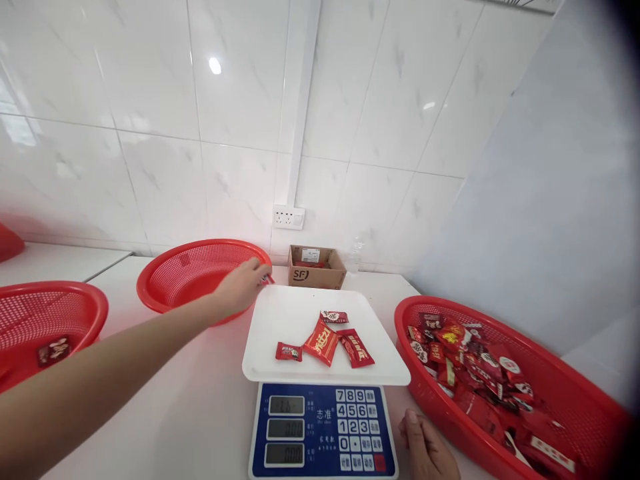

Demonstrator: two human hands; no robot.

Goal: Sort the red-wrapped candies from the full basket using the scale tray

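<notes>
My left hand (244, 288) reaches across to the left of the scale pan, its fingers closed on a small red snack packet (267, 280) near the rim of a red basket (150, 273). Several red snack packets (321, 341) of different sizes lie on the white pan of the digital scale (323, 430). Below the pan are a blue keypad panel and three displays. Beside the scale's right edge, my right hand (429, 448) rests low with fingers loosely curled, thumb side up. Nothing shows in it, though its lower fingers are partly hidden.
At right stands a red basket (407, 310) holding many wrapped snacks. Another red basket (97, 303) at far left has a dark packet (53, 351) in it. Behind the scale, a cardboard box (317, 277) sits near the tiled wall, below a socket (289, 217).
</notes>
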